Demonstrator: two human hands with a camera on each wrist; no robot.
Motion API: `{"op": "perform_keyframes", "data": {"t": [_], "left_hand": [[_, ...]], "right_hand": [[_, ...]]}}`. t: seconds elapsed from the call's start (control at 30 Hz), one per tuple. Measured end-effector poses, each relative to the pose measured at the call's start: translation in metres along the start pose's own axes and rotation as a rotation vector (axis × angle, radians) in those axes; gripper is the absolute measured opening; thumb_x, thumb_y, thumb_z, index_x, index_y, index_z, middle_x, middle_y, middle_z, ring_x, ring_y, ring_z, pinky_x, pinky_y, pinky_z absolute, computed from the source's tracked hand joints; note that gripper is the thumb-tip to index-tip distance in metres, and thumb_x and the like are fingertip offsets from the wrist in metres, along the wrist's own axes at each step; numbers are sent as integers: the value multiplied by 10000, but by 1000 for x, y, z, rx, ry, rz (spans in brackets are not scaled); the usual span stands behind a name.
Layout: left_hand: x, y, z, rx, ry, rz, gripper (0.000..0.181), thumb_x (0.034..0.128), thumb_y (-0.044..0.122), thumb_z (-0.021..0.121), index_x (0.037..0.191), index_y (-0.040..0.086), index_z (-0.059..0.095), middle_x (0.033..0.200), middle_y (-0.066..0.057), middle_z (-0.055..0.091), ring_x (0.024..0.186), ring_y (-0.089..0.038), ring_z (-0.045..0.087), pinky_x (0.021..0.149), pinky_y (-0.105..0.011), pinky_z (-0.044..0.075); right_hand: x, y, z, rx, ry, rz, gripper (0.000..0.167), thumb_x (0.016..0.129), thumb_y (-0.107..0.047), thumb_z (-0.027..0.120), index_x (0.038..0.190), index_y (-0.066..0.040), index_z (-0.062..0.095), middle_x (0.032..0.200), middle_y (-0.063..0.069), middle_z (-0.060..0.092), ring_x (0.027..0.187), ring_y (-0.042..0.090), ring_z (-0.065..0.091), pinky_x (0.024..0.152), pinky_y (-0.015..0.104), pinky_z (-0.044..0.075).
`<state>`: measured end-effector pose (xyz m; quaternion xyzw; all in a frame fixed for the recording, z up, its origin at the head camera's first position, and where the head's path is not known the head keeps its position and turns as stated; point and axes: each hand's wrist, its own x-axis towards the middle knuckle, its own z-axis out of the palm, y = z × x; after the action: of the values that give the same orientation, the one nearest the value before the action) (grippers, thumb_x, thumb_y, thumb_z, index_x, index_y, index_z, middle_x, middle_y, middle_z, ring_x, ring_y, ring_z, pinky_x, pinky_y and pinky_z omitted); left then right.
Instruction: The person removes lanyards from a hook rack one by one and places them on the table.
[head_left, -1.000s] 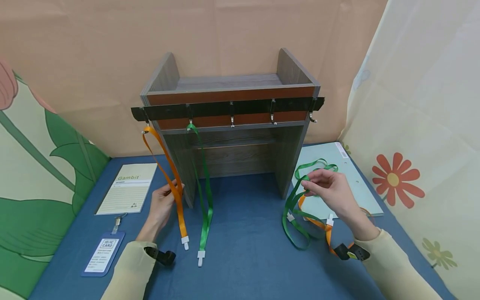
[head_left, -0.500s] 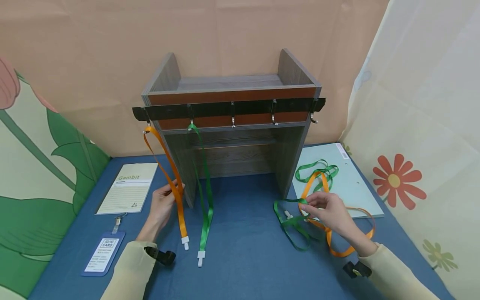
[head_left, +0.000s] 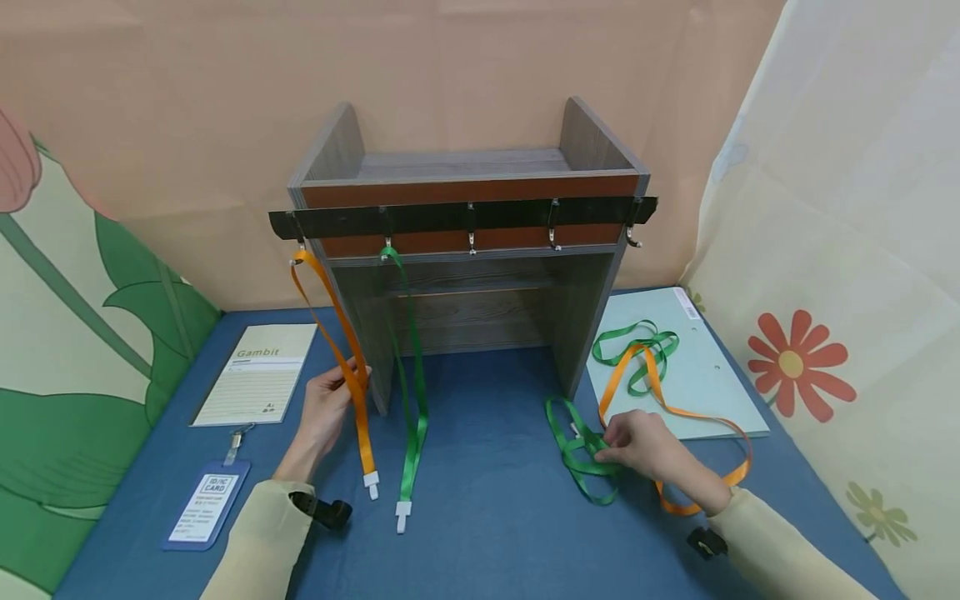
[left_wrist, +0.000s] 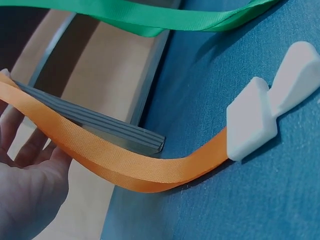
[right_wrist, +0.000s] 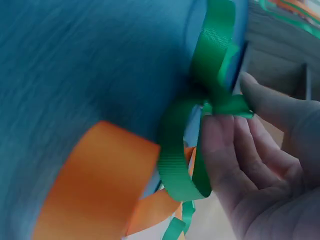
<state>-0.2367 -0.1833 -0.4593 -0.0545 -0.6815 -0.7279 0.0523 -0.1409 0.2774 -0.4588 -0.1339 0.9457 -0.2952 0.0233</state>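
My right hand (head_left: 643,443) pinches a green lanyard (head_left: 587,469) low over the blue table, right of the grey shelf unit (head_left: 577,350). The right wrist view shows the green strap (right_wrist: 176,155) between thumb and fingers. Beside that hand lies a loose orange lanyard (head_left: 738,475). My left hand (head_left: 324,421) holds the front edge of the shelf's left side panel, behind a hanging orange lanyard (head_left: 360,421); this strap (left_wrist: 125,167) partly hides its fingers. Another green lanyard (head_left: 415,433) hangs from the second hook.
A black hook rail (head_left: 442,218) crosses the shelf front; its three right hooks are bare. A Gambit notepad (head_left: 258,375) and an ID card holder (head_left: 206,508) lie left. At right, a pale blue board (head_left: 712,392) bears another green lanyard (head_left: 611,337).
My right hand has come down toward me with the green lanyard, laying its loops lower on the table. The orange lanyard now lies clear of the hand's grip. My left hand has stayed put.
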Motion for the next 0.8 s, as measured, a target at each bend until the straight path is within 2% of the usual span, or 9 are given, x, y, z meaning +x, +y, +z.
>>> {"op": "perform_keyframes", "data": {"t": [0.13, 0.33, 0.47, 0.63, 0.8], "left_hand": [[0, -1, 0, 2, 0, 3, 376, 933, 161, 635, 1184, -118, 611, 1160, -71, 631, 867, -170, 573, 735, -252, 498], [0, -2, 0, 7, -12, 10, 411, 935, 163, 632, 1183, -161, 577, 1110, 67, 645, 880, -171, 573, 739, -249, 496], [0, -2, 0, -3, -14, 12, 400, 934, 163, 634, 1175, -153, 589, 1108, 60, 648, 867, -169, 571, 727, -246, 494], [0, -1, -1, -7, -17, 21, 390, 938, 150, 627, 1166, -164, 589, 1123, 52, 643, 851, -166, 573, 710, -245, 494], [-1, -1, -1, 24, -7, 12, 389, 935, 174, 634, 1160, -143, 611, 1164, 44, 615, 900, -161, 581, 732, -248, 499]], "right_hand": [[0, 3, 4, -61, -49, -38, 227, 725, -218, 844, 703, -190, 620, 626, -147, 553, 549, 38, 500, 512, 244, 438], [-2, 3, 6, -55, -51, -45, 240, 725, -209, 844, 690, -182, 608, 595, -142, 533, 509, 37, 471, 476, 243, 412], [-2, 1, 5, -62, -51, 1, 261, 729, -243, 843, 676, -178, 596, 575, -125, 517, 488, 51, 455, 463, 238, 392], [0, -2, 0, -67, -41, 76, 225, 716, -265, 850, 791, -121, 695, 657, -103, 602, 560, 62, 519, 513, 245, 445], [0, -6, -11, -67, -18, 81, 291, 710, -250, 855, 874, -53, 718, 747, -47, 661, 660, 78, 597, 573, 266, 497]]}}
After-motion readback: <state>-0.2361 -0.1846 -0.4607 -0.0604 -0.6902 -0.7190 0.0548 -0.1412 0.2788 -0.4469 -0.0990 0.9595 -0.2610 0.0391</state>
